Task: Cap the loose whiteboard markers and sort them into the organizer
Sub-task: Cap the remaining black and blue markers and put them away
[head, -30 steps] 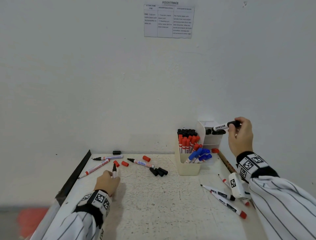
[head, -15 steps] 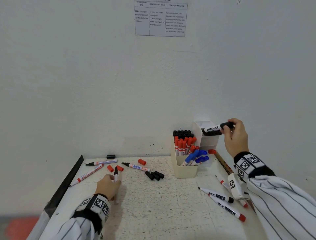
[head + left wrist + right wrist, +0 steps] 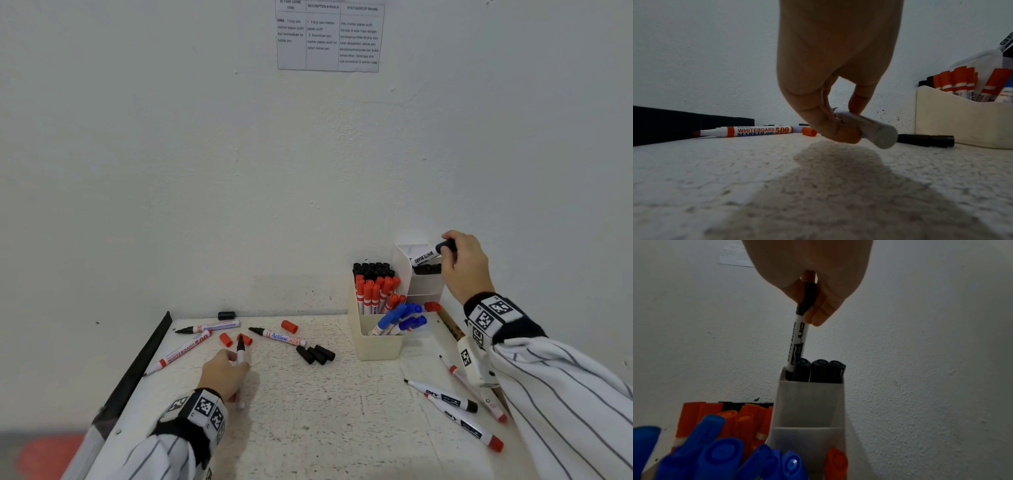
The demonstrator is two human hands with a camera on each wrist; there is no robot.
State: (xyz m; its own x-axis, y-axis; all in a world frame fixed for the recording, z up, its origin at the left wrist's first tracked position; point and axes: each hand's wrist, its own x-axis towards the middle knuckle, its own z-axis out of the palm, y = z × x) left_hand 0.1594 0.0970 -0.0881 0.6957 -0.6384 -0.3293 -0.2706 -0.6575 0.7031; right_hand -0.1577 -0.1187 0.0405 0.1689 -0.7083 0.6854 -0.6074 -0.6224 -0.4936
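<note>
Fingers of our right hand (image 3: 466, 263) pinch the black cap end of a capped DIY marker (image 3: 797, 344), its lower end already inside the tall far compartment of the organizer (image 3: 376, 346), beside three black-capped markers (image 3: 821, 369) standing there. Our left hand (image 3: 224, 373) grasps an uncapped black marker (image 3: 240, 349) just above the table (image 3: 325, 411), tip pointing far. Red caps (image 3: 226, 339) and black caps (image 3: 317, 354) lie loose ahead (near an uncapped Artline marker (image 3: 281, 337)). Three more uncapped slim markers (image 3: 452, 401) lie near right.
</note>
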